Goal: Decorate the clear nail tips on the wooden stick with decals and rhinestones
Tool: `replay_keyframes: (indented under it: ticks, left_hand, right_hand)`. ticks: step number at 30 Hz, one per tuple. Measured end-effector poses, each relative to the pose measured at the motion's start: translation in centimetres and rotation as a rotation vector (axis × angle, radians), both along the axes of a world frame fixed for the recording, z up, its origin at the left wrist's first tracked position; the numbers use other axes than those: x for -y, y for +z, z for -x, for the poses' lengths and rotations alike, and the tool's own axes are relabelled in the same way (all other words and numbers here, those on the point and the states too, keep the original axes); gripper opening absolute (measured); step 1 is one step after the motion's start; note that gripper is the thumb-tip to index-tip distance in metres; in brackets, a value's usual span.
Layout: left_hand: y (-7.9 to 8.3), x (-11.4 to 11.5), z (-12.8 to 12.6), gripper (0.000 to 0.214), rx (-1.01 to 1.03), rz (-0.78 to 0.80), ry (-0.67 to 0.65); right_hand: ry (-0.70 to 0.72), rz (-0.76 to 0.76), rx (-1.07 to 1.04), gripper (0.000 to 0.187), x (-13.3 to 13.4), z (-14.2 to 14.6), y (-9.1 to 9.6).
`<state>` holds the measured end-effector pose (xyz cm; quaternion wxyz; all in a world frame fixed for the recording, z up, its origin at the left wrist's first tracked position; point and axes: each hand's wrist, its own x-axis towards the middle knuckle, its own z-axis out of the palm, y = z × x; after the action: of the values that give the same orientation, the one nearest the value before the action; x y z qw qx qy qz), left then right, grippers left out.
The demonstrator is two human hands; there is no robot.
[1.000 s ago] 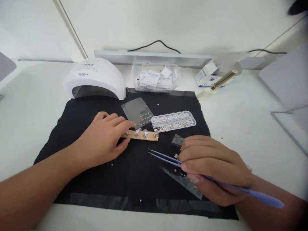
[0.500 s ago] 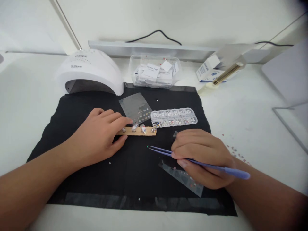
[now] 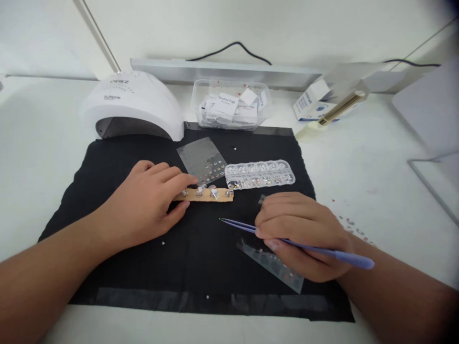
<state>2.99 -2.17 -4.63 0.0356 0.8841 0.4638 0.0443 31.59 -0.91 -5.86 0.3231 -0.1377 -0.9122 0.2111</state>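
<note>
My left hand [image 3: 154, 203] is closed on the left end of a flat wooden stick [image 3: 224, 197], thumb at its near edge and fingers at its far edge. Along the stick sit several decorated false nails [image 3: 213, 192], and its right end carries small rhinestones. My right hand [image 3: 301, 234] grips lilac tweezers [image 3: 315, 247] like a pen. The tweezers' tips point left over the black mat, with a tiny green speck [image 3: 220, 219] at them. A clear rhinestone case [image 3: 265, 173] with filled compartments lies just beyond the stick's right end.
A white nail lamp [image 3: 132, 105] stands at the back left. Behind the black mat [image 3: 143, 277] is a clear tub [image 3: 231, 122] of alcohol pads. Sticker sheets [image 3: 197, 155] lie on the mat. A bottle with a gold cap [image 3: 340, 109] and a box [image 3: 311, 101] stand back right.
The tweezers' tips look slightly closer together at the green speck. Both hands hold nearly the same place, and the stick has not moved.
</note>
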Motion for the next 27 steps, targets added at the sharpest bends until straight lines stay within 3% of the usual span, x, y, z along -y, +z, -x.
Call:
replay_keyframes:
  ticks: [16, 27]
  left_hand:
    - [-0.1, 0.0, 0.0, 0.026, 0.028, -0.015, -0.036]
    - [-0.6, 0.6, -1.2, 0.023, 0.138, -0.010, -0.163]
  right_hand:
    - [-0.034, -0.006, -0.042, 0.017, 0.5, -0.3, 0.5]
    - [-0.074, -0.013, -0.163, 0.020, 0.9, 0.2, 0.9]
